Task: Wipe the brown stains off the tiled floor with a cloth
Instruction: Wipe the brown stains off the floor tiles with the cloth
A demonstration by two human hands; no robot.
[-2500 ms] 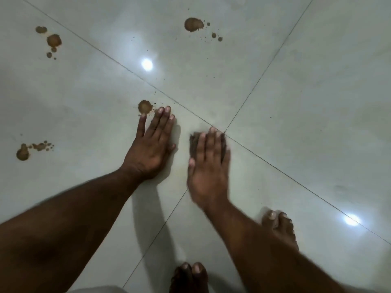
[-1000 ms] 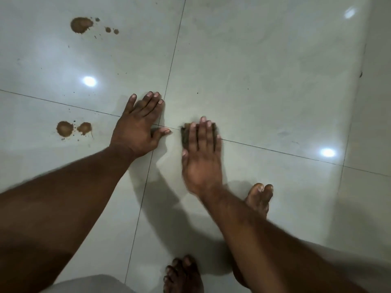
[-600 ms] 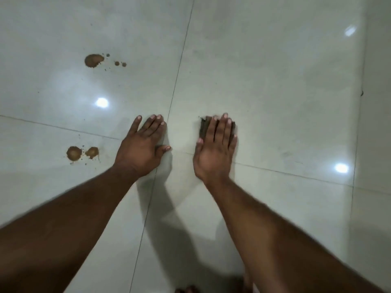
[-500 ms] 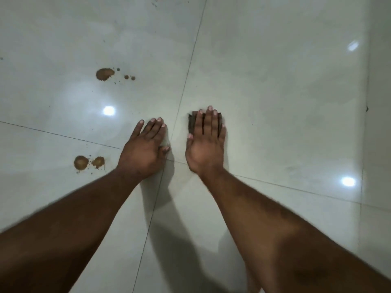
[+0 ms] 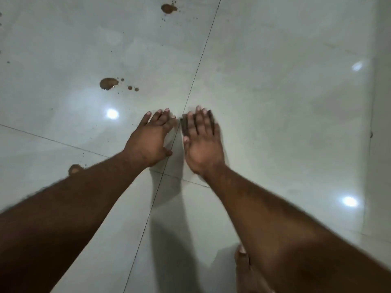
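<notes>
From the head camera, looking down, the tiled floor is pale, grey and shiny. Thin dark lines run between the big tiles.

The right hand lies flat on the floor with its fingers straight and close together. It presses down on a small dark cloth. Most of the cloth is hidden under the fingers. Only a dark edge peeks out on the left side and near the fingertips. The hand and cloth look a bit blurry.

The left hand is just beside the right hand, on the other side of a tile line. Its fingers are straight and spread a little, and it holds nothing. It rests on the floor.

Brown stains sit on the tiles to the left. One big brown stain with little dots next to it lies up and left of the left hand. Another stain is near the top edge. A third stain peeks out just above the left forearm.

Bright round spots of light shine on the floor. A bare foot shows at the bottom, under the right arm.
</notes>
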